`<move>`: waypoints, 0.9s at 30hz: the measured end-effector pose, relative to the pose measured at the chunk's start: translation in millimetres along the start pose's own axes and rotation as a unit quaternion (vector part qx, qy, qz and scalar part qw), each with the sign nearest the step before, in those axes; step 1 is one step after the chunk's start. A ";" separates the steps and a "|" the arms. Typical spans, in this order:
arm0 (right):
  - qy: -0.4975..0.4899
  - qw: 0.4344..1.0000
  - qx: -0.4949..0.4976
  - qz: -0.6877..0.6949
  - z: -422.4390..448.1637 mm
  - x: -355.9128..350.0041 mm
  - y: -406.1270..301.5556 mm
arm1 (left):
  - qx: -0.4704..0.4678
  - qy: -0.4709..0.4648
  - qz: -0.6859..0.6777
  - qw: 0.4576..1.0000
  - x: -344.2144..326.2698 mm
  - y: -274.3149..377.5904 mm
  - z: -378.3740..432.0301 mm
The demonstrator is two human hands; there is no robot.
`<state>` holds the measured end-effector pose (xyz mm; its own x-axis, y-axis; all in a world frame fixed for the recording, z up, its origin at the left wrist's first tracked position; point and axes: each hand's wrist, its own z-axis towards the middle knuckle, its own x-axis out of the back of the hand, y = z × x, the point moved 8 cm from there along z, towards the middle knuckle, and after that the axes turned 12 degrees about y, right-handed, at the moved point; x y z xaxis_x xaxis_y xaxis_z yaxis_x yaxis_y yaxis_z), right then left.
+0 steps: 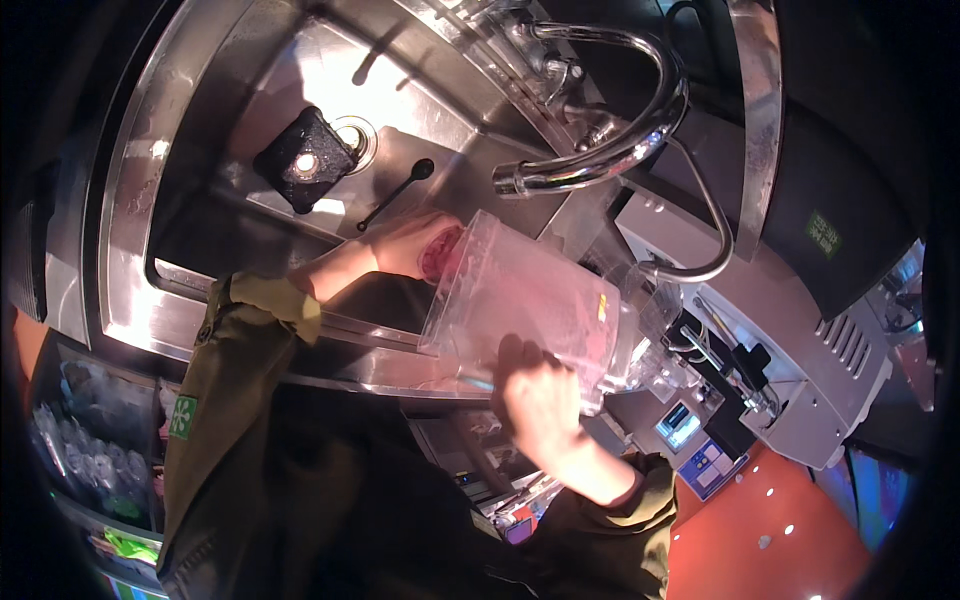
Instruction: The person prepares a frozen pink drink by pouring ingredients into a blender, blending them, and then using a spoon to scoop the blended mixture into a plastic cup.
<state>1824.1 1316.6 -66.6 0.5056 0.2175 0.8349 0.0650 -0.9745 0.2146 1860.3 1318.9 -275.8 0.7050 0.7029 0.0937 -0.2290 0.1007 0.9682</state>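
Observation:
A clear plastic container (525,292) with a pinkish tint and a small yellow label lies tilted over the sink's near edge, its mouth turned to the left. My right hand (538,401) is closed at its near side, apparently around a handle that the fingers hide. My left hand (412,244) reaches to the container's mouth, gripping a reddish crumpled thing (442,253) whose kind I cannot tell. The left fingertips are hidden at the rim. In the stainless steel sink (247,97), a black square-cornered item (304,161) rests beside the drain (356,142), and a black long-handled spoon (397,193) lies nearby.
A curved chrome faucet (637,146) arches over the sink's right side. To the right stands a grey machine (757,300) with vents. Beyond my right sleeve are a small device with a lit screen (679,425) and an orange-red surface (765,517). Clear plastic items (94,457) sit lower left.

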 end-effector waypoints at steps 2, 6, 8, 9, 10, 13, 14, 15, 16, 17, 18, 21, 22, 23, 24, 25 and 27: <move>0.011 1.000 0.007 0.013 -6.4 0.9 -4.1 | 0.044 -0.012 -0.035 0.998 -8.0 -12.7 -5.1; 0.010 0.998 -0.012 0.065 1.2 1.6 13.5 | 0.032 -0.026 -0.016 0.999 -14.8 -16.7 -5.6; 0.013 0.998 -0.014 0.064 -1.0 4.3 10.1 | 0.019 -0.026 0.008 0.999 -14.8 -10.8 -6.2; 0.004 0.998 -0.009 0.064 -2.8 -2.8 10.6 | 0.081 -0.035 -0.042 0.995 -16.5 -16.3 -12.8; 0.004 0.996 0.009 0.094 -4.4 -11.5 16.6 | 0.142 -0.042 -0.093 0.985 -18.6 -21.2 -20.4; 0.005 0.986 -0.044 0.162 -3.2 0.2 29.4 | 0.052 0.027 -0.063 0.996 -14.0 -19.8 -12.8; 0.003 0.987 -0.042 0.153 -6.8 -2.8 34.3 | 0.062 0.039 -0.064 0.995 -13.4 -22.4 -20.2; 0.005 0.990 -0.051 0.134 -11.9 -0.5 39.4 | 0.059 0.049 -0.073 0.994 -10.3 -22.1 -20.3; 0.007 0.982 -0.080 0.169 -18.9 2.6 48.9 | 0.079 0.032 -0.047 0.995 -8.4 -25.9 -16.9; 0.027 0.976 -0.094 0.196 -24.6 6.4 54.4 | 0.055 0.033 -0.050 0.997 -6.1 -19.1 -14.6; 0.032 0.974 -0.102 0.201 -27.0 8.0 56.0 | 0.033 0.034 -0.050 0.998 -4.4 -15.3 -12.9; 0.024 0.971 -0.111 0.212 -35.4 5.7 61.8 | 0.017 0.025 -0.075 0.997 -5.8 -19.7 -13.9; 0.017 0.970 -0.110 0.215 -38.6 2.9 63.9 | -0.016 0.028 -0.065 0.997 -6.9 -19.3 -15.4; 0.021 0.968 -0.114 0.223 -41.1 0.7 66.2 | -0.050 0.030 -0.056 0.997 -8.3 -18.4 -17.9; 0.025 0.965 -0.122 0.230 -44.1 -2.0 69.0 | -0.029 0.014 -0.058 0.998 -12.2 -23.6 -18.5; 0.030 0.962 -0.130 0.237 -46.1 -3.1 71.2 | -0.008 -0.002 -0.060 0.998 -15.8 -28.6 -19.8; 0.028 0.964 -0.130 0.229 -47.7 -3.0 73.0 | 0.034 -0.024 -0.068 0.997 -20.8 -33.5 -19.0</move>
<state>1786.2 1247.4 -29.2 0.3819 -0.2233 0.8968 -0.3767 -0.9237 -0.0695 1840.6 1314.3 -314.6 0.7583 0.6512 -0.0293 -0.0853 0.1436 0.9860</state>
